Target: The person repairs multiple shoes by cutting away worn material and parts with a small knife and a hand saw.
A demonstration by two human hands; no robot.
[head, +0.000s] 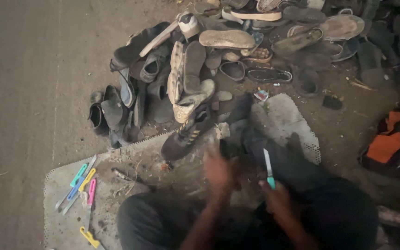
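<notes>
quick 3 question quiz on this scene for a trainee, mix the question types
1. True or false: the right hand holds a teal-handled blade.
2. The loose coloured cutters on the mat lie on which side? A) left B) right
3. What fills the ground beyond the mat?

Key: 1 true; 2 A; 3 a pile of worn shoes and soles. The left hand is motion-blurred, so its grip cannot be told.

Dim, warm light w/ no clear source; shadows are swallowing the top-right corner. Left hand [218, 172] is smearing w/ motion blur, right hand [276, 198] softer; whole pic is looking grainy.
</notes>
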